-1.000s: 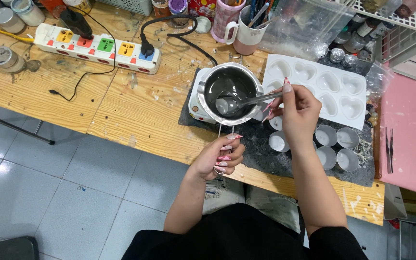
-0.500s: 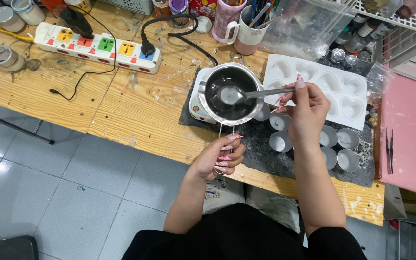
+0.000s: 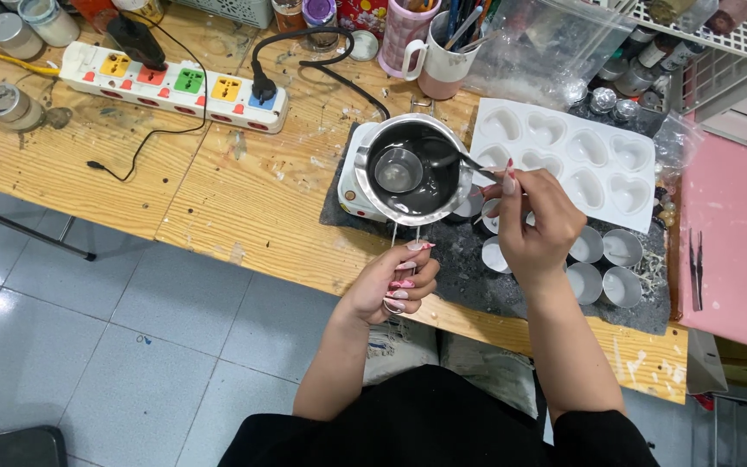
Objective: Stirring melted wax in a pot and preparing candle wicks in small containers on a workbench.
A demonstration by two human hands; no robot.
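— What do the hands hold at the wooden table (image 3: 244, 199)?

— The left hand (image 3: 393, 278) is clenched around the pot handle (image 3: 404, 246) at the table's near edge. The right hand (image 3: 536, 223) pinches a spoon (image 3: 408, 167), its bowl resting inside the metal pot (image 3: 414, 169).

— And the pot?

— On a small white heater (image 3: 349, 186), centre of the table, just left of a white heart-shaped mould (image 3: 568, 160). Small metal cups (image 3: 622, 248) cluster near the right hand; a power strip (image 3: 175, 84) lies far left.

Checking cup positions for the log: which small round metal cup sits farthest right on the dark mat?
The small metal cup in the lower row, right of its neighbour; it ends the lower row.
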